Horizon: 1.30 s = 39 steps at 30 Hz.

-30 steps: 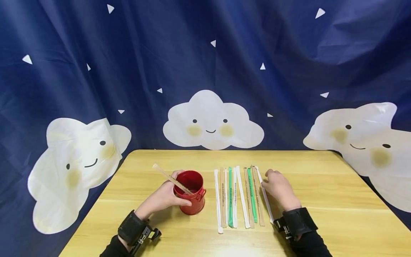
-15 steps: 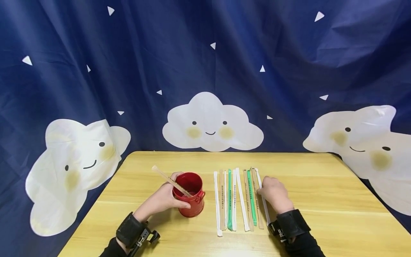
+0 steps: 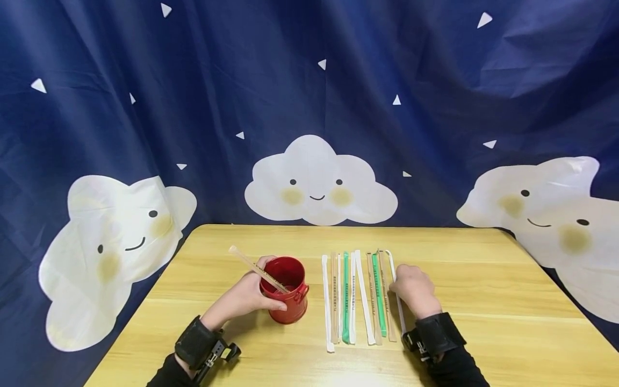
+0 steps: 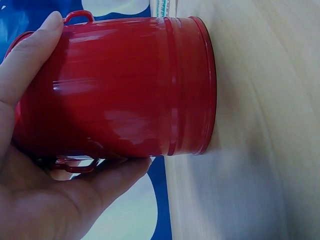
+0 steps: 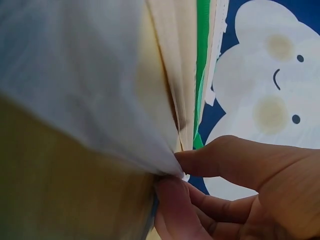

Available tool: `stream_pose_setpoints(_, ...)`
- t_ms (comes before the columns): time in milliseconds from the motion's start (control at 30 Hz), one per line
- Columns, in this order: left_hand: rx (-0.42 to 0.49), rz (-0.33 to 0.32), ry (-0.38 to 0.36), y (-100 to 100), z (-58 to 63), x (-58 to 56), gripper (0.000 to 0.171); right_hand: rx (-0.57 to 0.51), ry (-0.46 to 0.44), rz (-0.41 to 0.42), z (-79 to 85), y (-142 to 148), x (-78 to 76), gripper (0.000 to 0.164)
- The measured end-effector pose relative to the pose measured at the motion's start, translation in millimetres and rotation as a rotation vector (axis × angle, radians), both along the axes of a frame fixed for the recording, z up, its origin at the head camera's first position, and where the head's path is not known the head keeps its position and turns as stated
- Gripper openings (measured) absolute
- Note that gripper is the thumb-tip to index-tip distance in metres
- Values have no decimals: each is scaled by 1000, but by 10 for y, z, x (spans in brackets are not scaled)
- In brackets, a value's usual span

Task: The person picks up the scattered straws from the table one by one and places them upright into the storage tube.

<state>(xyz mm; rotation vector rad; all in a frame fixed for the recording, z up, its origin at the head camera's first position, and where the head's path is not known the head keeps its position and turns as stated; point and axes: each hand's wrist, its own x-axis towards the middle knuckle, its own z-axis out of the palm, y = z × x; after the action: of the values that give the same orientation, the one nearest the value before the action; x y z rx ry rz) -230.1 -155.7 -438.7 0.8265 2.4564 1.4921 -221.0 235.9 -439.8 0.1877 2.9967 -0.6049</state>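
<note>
My left hand [image 3: 239, 298] grips the side of a small red metal bucket [image 3: 296, 307], thumb toward the front. Inside the bucket leans a brown paper-wrapped straw [image 3: 250, 264], its upper end sticking out to the left. In the left wrist view the bucket's wall [image 4: 120, 85] lies between the thumb and the other fingers. My right hand [image 3: 416, 290] pinches a white paper-wrapped straw [image 3: 391, 264] at the right end of a row. In the right wrist view its wrapper [image 5: 85, 75] looms blurred and large, squeezed between thumb and fingertip.
Left of the right hand, several wrapped straws lie side by side, among them a green one [image 3: 346, 301], a brown one [image 3: 335, 306] and a white one [image 3: 326, 301]. They rest on a wooden table [image 3: 493, 301]. A blue curtain [image 3: 435, 107] with clouds hangs behind.
The right hand has moved slightly left and down onto the rightmost white straw and now pinches it. My left hand has stayed on the bucket.
</note>
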Motion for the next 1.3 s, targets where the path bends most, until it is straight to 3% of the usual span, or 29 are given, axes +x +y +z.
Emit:
stream_pose_setpoints(967,-17,0,-11,-10,7,3,97,-68,21,-17,35,11,6,25)
stream_pose_setpoints(1300,-14,0,-5,-5,14,-2,99,-117,115,13,124,32,39,22)
